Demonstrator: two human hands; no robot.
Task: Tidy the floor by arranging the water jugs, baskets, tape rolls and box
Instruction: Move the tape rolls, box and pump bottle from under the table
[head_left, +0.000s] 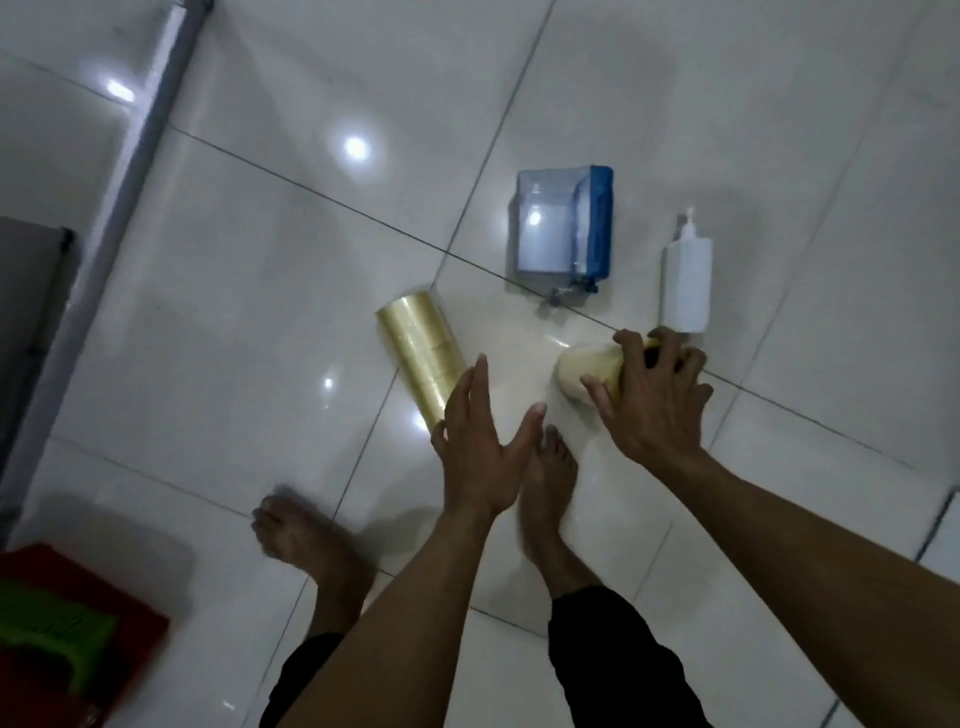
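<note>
A long golden sleeve of tape rolls (420, 358) lies on the white tiled floor. My left hand (480, 449) hovers at its near end with straight fingers, holding nothing. A second, paler bundle of tape rolls (589, 374) lies to the right, and my right hand (652, 400) grips its right end with curled fingers. Behind them a clear water jug with a blue side and a tap (563, 231) stands on the floor. Stacked red and green baskets (67, 639) sit at the lower left corner.
A white pump bottle (687, 280) stands right of the water jug, just behind my right hand. My bare feet (548, 478) stand under my hands. A grey metal post (140, 150) and a grey cabinet (28, 312) line the left side.
</note>
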